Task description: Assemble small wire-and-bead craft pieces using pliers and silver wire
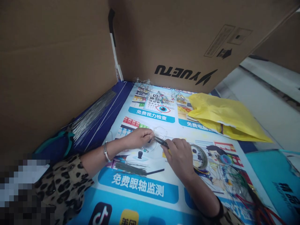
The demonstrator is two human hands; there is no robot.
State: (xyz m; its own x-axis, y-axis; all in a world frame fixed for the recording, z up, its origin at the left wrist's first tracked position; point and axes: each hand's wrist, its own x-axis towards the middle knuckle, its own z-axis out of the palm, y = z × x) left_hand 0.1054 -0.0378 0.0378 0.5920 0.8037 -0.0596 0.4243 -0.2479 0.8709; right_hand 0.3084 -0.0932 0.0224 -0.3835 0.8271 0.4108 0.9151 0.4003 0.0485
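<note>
Near the middle of the printed sheet, my left hand is closed in a pinch on a thin wire loop carrying a few small beads. My right hand is wrapped round a pair of pliers, whose dark jaws point left and meet the wire by my left fingertips. Exactly how the jaws grip the wire is too small to make out. Just below my left hand lies a bundle of short grey wires. A roll of tape sits right beside my right hand.
Cardboard walls stand behind and to the left. Long straight wires and teal-handled pliers lie at left. A yellow bag rests at right, above tangled wires and red-handled tools. More wire loops lie at the back.
</note>
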